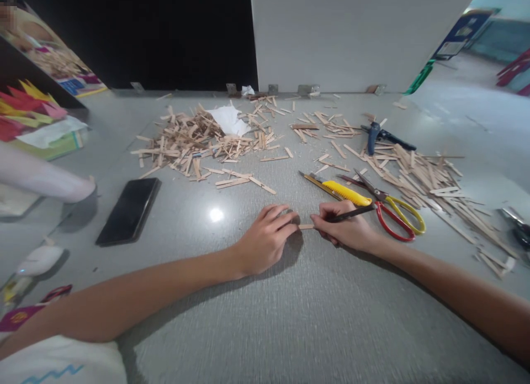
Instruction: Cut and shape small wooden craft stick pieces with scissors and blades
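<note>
A short flat wooden stick (306, 226) spans the gap between my two hands, low over the grey table. My left hand (267, 240) has its fingers curled down around the stick's left end; its thumb is mostly hidden. A slim black pen (351, 214) rests in the grip of my right hand (348, 227), its rear end pointing right. The right fingertips meet the stick's right end, and the pen's tip is hidden. Just behind my right hand lie a yellow utility knife (345, 192) and scissors (395, 210) with red and yellow handles.
Wooden stick pieces form a heap (182, 138) with white tissue (229, 120), and another pile (418, 171) lies right. Dark blue pliers (375, 136) rest there. A phone (130, 211) lies left. Black and white panels (331, 41) stand behind; another person is partly visible far left.
</note>
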The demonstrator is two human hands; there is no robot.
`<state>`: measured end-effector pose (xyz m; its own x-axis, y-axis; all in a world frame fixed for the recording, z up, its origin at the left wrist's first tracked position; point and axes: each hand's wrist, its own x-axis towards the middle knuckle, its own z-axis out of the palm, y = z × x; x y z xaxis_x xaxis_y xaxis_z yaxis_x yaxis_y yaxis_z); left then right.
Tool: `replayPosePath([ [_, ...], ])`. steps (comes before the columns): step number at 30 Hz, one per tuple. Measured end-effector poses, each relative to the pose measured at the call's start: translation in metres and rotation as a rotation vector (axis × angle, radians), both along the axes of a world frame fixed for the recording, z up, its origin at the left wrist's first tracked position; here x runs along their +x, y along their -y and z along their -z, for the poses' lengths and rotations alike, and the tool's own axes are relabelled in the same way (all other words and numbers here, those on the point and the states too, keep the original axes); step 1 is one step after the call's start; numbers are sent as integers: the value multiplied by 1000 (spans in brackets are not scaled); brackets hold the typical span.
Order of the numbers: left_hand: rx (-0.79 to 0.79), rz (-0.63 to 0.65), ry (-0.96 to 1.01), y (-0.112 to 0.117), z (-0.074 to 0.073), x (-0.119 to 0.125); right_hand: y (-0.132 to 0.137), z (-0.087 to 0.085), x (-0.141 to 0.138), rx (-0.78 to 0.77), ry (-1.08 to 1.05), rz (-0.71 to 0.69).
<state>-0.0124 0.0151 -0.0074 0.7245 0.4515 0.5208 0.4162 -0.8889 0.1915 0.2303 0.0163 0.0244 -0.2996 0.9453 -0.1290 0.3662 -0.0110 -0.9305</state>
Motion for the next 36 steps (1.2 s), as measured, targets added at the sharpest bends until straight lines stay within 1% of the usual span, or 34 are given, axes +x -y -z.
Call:
replayPosePath([
  [4,-10,-16,-13,-1,3,0,1,0,-2,-22,-23,3],
  [7,-29,-6,1,-1,6,-1,-1,-1,-1,-46,-56,36],
  [10,-79,-16,29,-2,7,-3,-9,-5,6,-44,-116,134],
  [13,-77,-55,70,-2,7,-3,-20,-13,16,-13,-172,237],
  [16,-51,-38,71,-2,5,-2,-26,-19,22,9,-186,267],
  [18,-44,-18,51,-2,4,-1,-25,-21,21,22,-168,246],
  [20,-52,-9,34,-2,3,0,-19,-20,17,27,-135,192],
  [24,-72,5,-19,-2,2,0,-6,-11,7,3,-70,64],
  [27,-48,12,-48,-2,1,-1,-2,-4,5,-2,-29,4],
  [30,-35,11,-59,-2,0,0,-2,0,6,-4,-4,-18],
  [36,-84,18,-71,-2,-1,-1,-2,2,6,-8,17,-10],
])
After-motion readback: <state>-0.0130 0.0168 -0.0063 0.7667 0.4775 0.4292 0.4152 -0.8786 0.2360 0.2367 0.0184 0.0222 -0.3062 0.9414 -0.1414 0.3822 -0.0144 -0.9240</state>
